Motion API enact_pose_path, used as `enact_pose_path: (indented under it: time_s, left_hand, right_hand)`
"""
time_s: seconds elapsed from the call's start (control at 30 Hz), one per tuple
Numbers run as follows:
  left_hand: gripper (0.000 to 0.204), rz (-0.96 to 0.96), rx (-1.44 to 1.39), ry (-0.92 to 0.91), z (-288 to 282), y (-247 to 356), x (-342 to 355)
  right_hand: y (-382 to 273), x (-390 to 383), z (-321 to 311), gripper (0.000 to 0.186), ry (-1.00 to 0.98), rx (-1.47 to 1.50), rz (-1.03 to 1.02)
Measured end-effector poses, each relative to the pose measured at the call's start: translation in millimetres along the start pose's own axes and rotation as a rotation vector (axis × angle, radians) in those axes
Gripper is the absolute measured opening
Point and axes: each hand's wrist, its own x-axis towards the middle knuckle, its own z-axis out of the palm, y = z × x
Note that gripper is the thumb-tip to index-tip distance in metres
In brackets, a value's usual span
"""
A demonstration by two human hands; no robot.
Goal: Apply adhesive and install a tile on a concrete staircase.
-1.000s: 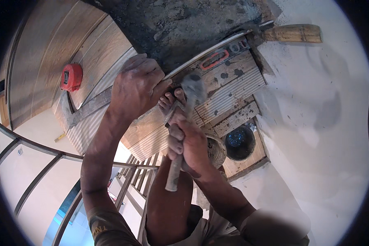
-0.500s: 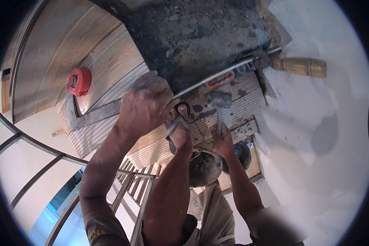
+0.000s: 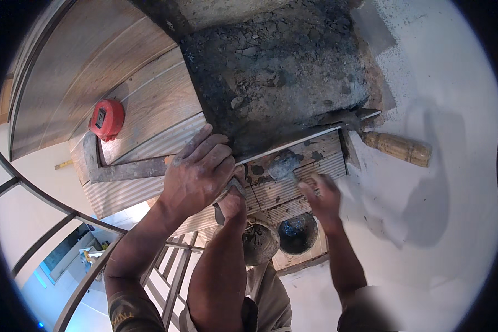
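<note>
My left hand rests palm down with its fingers stretched out and somewhat apart. It lies over the end of a steel square and reaches the corner of the wood-look tiles. Closed round a handle, my right hand holds a mallet whose grey head, slightly blurred, is close to the white-edged upright tile. Most of the handle is hidden by my fingers. A trowel with a wooden handle sits at the right end of that tile, against the wall.
Rough dark mortar fills the step above. On the tiles at left lies a red tape measure. A bucket and a dark bucket stand below, near my sandalled foot. A metal railing curves along the left.
The view has shifted, so the mortar bed shows more fully. My right hand and the mallet have swung, with the head now nearer the tile edge. My left fingers have straightened.
</note>
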Motion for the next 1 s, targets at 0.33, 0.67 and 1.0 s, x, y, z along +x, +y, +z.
enact_pose_path:
  time_s: [0.33, 0.67, 1.0]
  left_hand:
    - [0.017, -0.044, 0.046, 0.032, 4, 1, -12]
    - [0.068, -0.291, 0.121, 0.252, 2, 3, -23]
    - [0.065, -0.267, 0.060, 0.279, 6, -2, -29]
  right_hand:
    - [-163, 77, -186, 0.051, -0.140, -1.054, -0.139]
    - [-164, 120, -199, 0.037, -0.615, -1.274, -0.086]
    - [-210, 91, -168, 0.024, -0.495, -1.192, -0.220]
